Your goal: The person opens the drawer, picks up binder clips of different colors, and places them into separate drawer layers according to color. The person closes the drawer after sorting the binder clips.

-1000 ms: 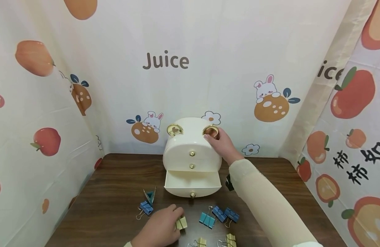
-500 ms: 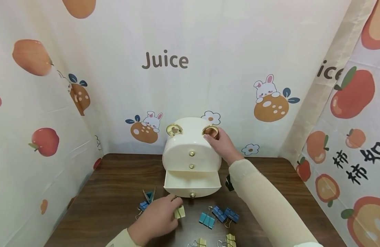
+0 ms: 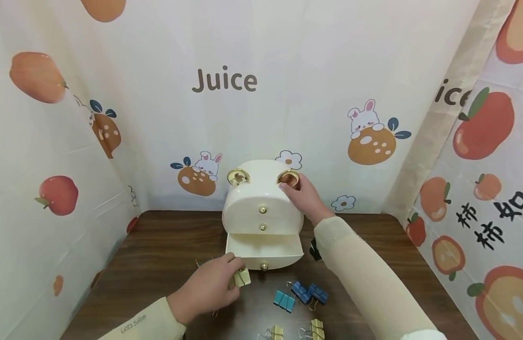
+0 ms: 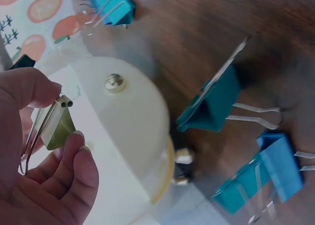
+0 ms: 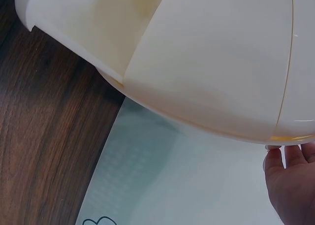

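Observation:
A cream storage box [image 3: 261, 203] with gold knobs and gold ring ears stands at the back of the table. Its bottom drawer [image 3: 261, 246] is pulled out, and its bare inside shows. My left hand [image 3: 206, 289] pinches a pale yellow binder clip [image 3: 243, 277] by the drawer's front left corner. In the left wrist view the thumb and fingers hold this clip [image 4: 60, 129] with its wire handles folded toward the palm. My right hand [image 3: 307, 199] grips the box's right gold ear [image 3: 288, 171]. The right wrist view shows those fingers [image 5: 274, 163] at the box's edge.
Teal [image 3: 284, 301] and blue binder clips [image 3: 318, 293] lie in front of the box. Two yellow clips [image 3: 276, 332] are nearer the front. More teal [image 4: 211, 104] and blue clips [image 4: 280, 163] lie left, mostly behind my left hand. A black object [image 3: 314, 250] sits beside my right sleeve.
My left hand has carried the yellow binder clip up and slightly left in the head view, closer to the drawer front. The right hand keeps its grip on the ear.

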Tool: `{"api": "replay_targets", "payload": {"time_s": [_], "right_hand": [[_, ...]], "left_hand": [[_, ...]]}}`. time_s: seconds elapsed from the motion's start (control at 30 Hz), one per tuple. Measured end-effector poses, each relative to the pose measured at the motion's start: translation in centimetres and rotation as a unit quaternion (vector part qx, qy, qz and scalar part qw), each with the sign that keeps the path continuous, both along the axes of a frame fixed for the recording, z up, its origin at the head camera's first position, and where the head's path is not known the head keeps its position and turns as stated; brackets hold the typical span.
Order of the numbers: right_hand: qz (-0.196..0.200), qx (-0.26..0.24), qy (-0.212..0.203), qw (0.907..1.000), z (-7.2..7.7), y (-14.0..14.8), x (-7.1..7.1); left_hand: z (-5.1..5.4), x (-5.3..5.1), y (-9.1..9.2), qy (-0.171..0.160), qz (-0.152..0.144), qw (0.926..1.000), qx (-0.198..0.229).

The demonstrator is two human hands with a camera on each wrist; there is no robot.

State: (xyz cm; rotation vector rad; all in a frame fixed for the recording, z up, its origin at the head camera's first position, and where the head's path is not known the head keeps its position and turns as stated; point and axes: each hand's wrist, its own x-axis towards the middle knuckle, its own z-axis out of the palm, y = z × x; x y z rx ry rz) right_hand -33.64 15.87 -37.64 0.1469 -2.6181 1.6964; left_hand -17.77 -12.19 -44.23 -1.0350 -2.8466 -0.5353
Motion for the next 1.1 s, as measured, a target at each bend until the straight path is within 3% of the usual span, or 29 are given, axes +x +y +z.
{"api": "replay_targets", "payload": {"time_s": [0.13,0.27,0.57,0.77,1.1], "right_hand": [[-0.002,0.000,0.001,1.0000,0.1,0.0,0.1],[0.001,-0.002,0.005,1.0000,0.2,0.0,-0.1],[0.004,-0.006,0.004,1.0000,-0.5,0.2,-0.5],[0.000,-0.004,0.011,0.9999,-0.5,0.2,-0.5],[-0.002,-0.001,-0.002,1.0000,-0.3,0.1,-0.4]], "left_hand": [[1.4,-0.4,0.1,-0.002,0.006,0.9998,0.018],[2.6,-1.2,0.4,0.009,0.008,0.9999,0.010],[4.3,-3.1,1.2,0.021,0.037,0.9990,-0.014],[5.0,-4.3,2.0,0.001,0.055,0.9985,0.005],[5.4,-6.5,2.5,-0.038,0.086,0.9952,0.024]]}}
